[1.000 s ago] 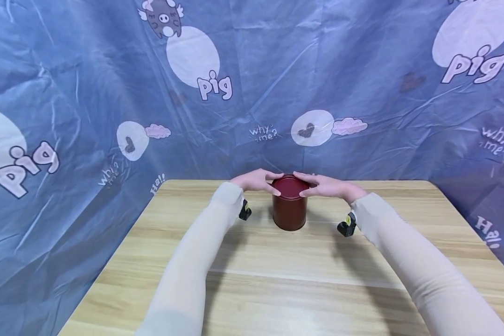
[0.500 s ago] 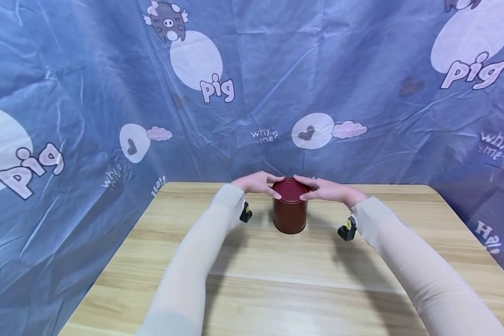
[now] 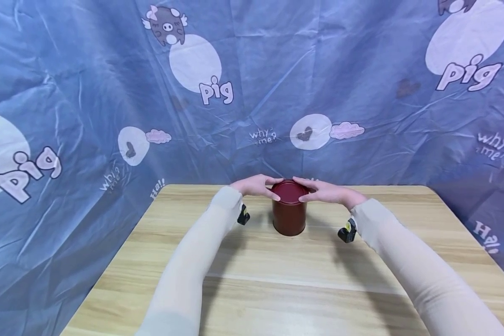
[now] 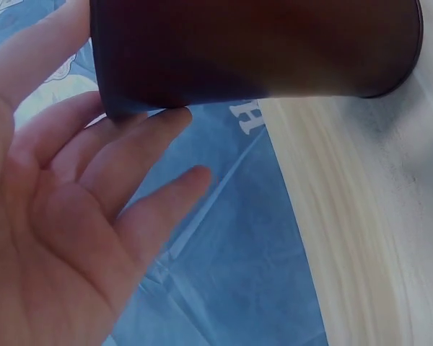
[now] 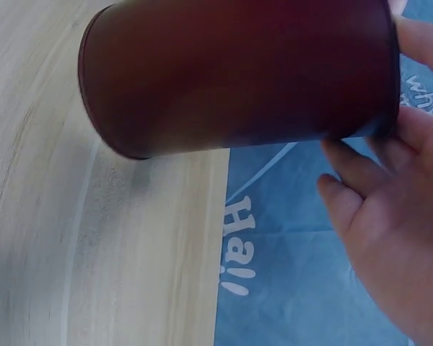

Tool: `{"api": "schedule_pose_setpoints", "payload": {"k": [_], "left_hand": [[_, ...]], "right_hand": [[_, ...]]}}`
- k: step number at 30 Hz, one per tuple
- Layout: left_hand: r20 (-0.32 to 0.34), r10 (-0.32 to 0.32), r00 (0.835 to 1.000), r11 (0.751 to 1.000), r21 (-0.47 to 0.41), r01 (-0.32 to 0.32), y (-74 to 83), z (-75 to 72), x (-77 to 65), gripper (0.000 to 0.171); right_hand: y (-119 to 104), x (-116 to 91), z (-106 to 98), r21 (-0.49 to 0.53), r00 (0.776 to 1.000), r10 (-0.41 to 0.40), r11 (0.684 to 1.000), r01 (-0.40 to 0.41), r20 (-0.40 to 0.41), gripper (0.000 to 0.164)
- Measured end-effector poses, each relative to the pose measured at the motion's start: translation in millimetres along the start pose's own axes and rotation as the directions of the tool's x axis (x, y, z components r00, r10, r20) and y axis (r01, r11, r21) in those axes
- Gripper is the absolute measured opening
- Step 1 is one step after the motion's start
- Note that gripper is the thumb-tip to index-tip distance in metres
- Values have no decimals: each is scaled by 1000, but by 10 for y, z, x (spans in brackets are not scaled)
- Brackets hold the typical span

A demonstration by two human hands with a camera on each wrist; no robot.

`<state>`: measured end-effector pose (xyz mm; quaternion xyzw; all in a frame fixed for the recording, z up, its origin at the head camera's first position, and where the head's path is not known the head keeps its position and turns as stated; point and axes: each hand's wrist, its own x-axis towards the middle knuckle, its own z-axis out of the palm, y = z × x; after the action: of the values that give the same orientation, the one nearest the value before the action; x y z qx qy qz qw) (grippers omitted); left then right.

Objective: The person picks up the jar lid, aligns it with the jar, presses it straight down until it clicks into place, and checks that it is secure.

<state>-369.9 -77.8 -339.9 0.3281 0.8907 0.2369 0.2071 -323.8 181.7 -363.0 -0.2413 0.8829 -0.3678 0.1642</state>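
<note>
A dark red, round canister (image 3: 289, 217) stands upright near the far edge of the wooden table, its shiny red top (image 3: 290, 192) facing up. From the left, my left hand (image 3: 255, 185) holds the upper rim, thumb at the front and fingers toward the back. On the opposite side my right hand (image 3: 329, 192) grips the same rim in a mirrored way. Up close in the left wrist view, fingertips (image 4: 177, 115) touch the canister's side near its end, while the little finger is apart from it. In the right wrist view, fingers (image 5: 353, 164) curve against its lower side.
The light wooden table (image 3: 252, 298) extends toward me from the canister. A blue printed curtain (image 3: 252, 84) hangs right behind the table's far edge and along both sides. Black wrist cameras (image 3: 347, 231) sit below the sleeves.
The head view has tilted up slightly, so the whole scene sits a little lower. Both hands stay on the canister's rim, and the canister stays in place on the table.
</note>
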Motion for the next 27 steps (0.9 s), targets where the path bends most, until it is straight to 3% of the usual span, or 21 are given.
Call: {"api": "schedule_pose_setpoints", "payload": {"k": [5, 8, 18, 23, 27], "left_hand": [[-24, 59, 998, 998, 25, -58, -50, 7, -3, 75], [-81, 49, 995, 999, 22, -48, -91, 1, -55, 76], [-251, -50, 967, 996, 65, 68, -391, 5, -404, 86], [-314, -110, 943, 982, 111, 152, -561, 43, -532, 86], [-378, -170, 910, 952, 177, 251, -639, 93, -604, 85]], "right_hand": [[-16, -35, -35, -9, 1000, -12, 1000, 12, -11, 77], [-21, -91, -87, -19, 998, -6, 1000, 5, -55, 75], [252, -418, -274, -106, 988, 37, 993, -54, -150, 72], [398, -625, -334, -189, 977, 46, 978, -86, -208, 75], [501, -769, -367, -306, 957, 44, 942, -135, -288, 78]]}}
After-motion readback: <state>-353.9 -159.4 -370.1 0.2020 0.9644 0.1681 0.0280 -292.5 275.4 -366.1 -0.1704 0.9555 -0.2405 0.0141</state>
